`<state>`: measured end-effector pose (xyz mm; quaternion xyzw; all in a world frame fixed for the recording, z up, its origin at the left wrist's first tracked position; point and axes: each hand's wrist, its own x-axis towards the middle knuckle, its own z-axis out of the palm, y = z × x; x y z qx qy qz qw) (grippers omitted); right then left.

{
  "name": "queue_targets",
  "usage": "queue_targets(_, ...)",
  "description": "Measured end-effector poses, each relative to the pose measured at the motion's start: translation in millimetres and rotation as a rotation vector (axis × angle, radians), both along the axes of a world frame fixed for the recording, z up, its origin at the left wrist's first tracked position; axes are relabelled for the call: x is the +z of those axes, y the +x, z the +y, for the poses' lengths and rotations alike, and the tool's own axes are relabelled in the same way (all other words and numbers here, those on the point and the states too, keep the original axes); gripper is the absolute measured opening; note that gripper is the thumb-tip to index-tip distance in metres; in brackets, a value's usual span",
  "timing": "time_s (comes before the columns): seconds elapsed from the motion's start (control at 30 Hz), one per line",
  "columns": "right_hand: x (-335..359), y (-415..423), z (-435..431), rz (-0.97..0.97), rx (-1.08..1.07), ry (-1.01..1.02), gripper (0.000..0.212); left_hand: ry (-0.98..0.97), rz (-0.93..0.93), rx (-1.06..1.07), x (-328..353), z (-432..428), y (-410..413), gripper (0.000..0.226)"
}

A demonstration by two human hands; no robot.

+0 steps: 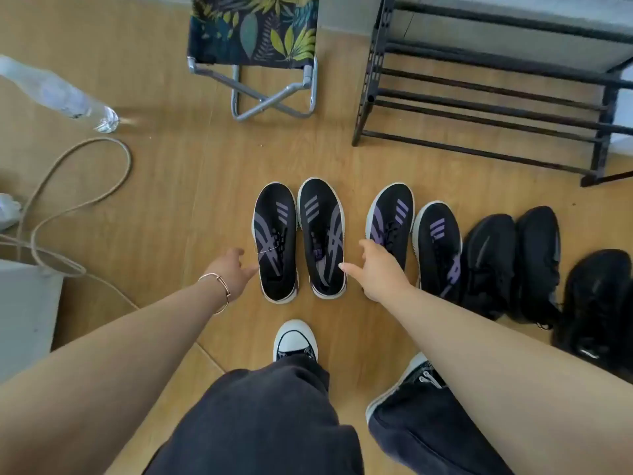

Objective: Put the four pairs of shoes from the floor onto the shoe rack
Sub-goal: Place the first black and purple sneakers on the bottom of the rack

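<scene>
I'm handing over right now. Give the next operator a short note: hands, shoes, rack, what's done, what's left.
Left hand: open, empty, fingers at the outer side of the leftmost shoe.
Right hand: open, empty, beside its partner shoe.
Shoes: all in a row on the floor; second striped pair, then a black pair, and a black shoe at the frame edge.
Shoe rack: no shoes on its visible shelves.
Done: nothing. Left: all four pairs.

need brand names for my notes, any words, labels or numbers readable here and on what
No text can be read.
Shoe rack side post: raised letters, too blurred.
Water bottle label: too blurred.
Shoe insole tag: too small.
Stripe marks on the shoes are not lettering.
</scene>
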<state>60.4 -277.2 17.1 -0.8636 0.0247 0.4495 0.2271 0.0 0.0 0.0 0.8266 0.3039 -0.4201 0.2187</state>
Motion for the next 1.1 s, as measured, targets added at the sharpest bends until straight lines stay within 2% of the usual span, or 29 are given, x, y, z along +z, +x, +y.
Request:
queue_targets(0.17,-62.6,-0.4,4.0,0.115,-0.181,0.028,0.071,-0.097,0.011,0.15,-60.8,-2.7,-7.6,0.057)
queue_targets(0.33,-104.9,4.3,14.4,0.121,-0.168,0.036,0.065,-0.128,-0.078,0.362,-103.5,-1.9,-10.8,0.057)
queue_targets(0.47,-120.3,11.7,21.3,0.117,-0.239,0.061,0.054,-0.142,-0.123,0.442,-113.2,2.4,-12.0,0.058)
queue_targets(0.6,-126.2,17.6,19.7,0.194,-0.271,0.112,0.041,-0.241,-0.1,0.406,-110.3,7.2,-7.0,0.034)
queue_targets(0.77,-119.0,31.1,16.7,0.343,-0.396,0.166,0.017,-0.401,-0.12,0.51,-109.2,13.2,1.3,0.029)
queue_targets(0.9,-104.8,49.0,8.7,0.424,-0.451,0.189,0.025,-0.44,-0.135,0.478,-103.6,11.3,15.6,0.027)
queue_targets(1.1,-94.4,83.3,-20.9,0.44,-0.419,0.198,0.03,-0.51,-0.162,0.448,-87.2,-9.0,47.5,0.03)
